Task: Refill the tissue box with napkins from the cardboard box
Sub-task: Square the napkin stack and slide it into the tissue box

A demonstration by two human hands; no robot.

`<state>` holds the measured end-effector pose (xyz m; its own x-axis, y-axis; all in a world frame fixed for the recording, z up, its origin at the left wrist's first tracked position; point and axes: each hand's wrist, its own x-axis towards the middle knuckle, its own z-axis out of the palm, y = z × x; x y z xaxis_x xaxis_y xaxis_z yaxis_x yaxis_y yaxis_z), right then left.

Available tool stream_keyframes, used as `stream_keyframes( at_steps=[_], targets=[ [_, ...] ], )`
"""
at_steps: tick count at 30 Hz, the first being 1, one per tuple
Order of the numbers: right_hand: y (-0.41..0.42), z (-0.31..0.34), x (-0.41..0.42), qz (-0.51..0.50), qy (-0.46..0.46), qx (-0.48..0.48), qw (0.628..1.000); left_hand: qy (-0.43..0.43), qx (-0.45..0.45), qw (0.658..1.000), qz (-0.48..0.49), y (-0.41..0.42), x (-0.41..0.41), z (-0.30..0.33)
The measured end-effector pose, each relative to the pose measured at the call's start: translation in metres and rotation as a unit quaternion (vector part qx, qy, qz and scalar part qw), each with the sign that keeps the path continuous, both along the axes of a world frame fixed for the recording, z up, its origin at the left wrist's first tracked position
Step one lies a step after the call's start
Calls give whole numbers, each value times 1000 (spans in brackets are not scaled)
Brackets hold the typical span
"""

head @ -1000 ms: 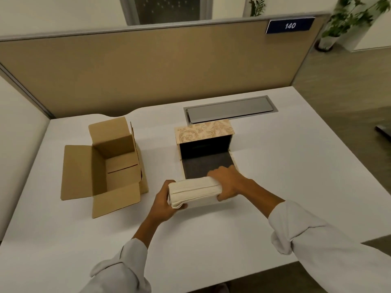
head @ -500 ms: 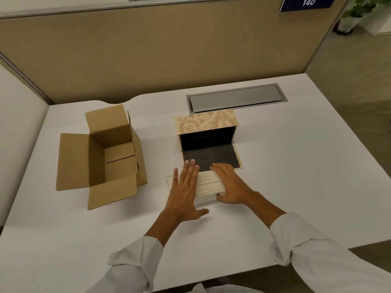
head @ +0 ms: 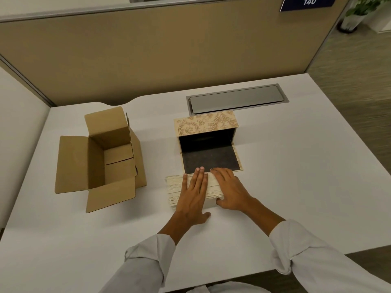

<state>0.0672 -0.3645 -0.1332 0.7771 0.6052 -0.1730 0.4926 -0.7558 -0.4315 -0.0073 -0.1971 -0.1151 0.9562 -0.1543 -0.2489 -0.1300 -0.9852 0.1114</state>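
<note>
A cream stack of napkins lies flat on the white table, just in front of the tissue box. The tissue box has a beige floral pattern and a dark inside, and its front flap is folded down onto the table. My left hand rests flat on top of the stack with its fingers stretched out toward the flap. My right hand covers the stack's right end, thumb hooked around its near corner. The open brown cardboard box stands to the left; nothing shows inside it.
A grey metal cable hatch is set into the table behind the tissue box. A tan partition wall closes off the back and left. The table's right and near edges drop to the floor.
The napkin stack, held up in both hands a second ago, has come down onto the table. My left hand has let go of its end and now lies flat on top.
</note>
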Motion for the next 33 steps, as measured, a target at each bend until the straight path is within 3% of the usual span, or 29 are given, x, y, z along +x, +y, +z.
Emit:
stream_keyframes(
  at_steps=[4, 9, 11, 14, 17, 20, 26, 29, 33],
  targets=[
    [-7, 4, 7, 22, -6, 36, 999, -30, -2, 999, 33, 21, 4, 5],
    [-15, 7, 18, 37, 52, 97, 993, 57, 13, 998, 31, 61, 10, 3],
    [-19, 5, 20, 12, 96, 129, 987, 61, -26, 997, 46, 72, 11, 2],
    [-24, -1, 23, -27, 156, 152, 976, 80, -153, 981, 94, 90, 9, 3],
    [-25, -6, 25, -65, 203, 187, 959, 67, -320, 931, 160, 105, 2, 2],
    [-22, -5, 27, -105, 247, 245, 932, 43, -476, 843, 248, 107, -6, 1],
    [-9, 13, 34, -245, 421, 323, 811, 91, -622, 655, 418, 87, -5, 2],
    [-5, 13, 35, -297, 470, 293, 778, 105, -621, 627, 458, 76, -3, 6],
    [-4, 11, 34, -323, 476, 280, 769, 95, -601, 656, 446, 72, 1, 10]
  ],
)
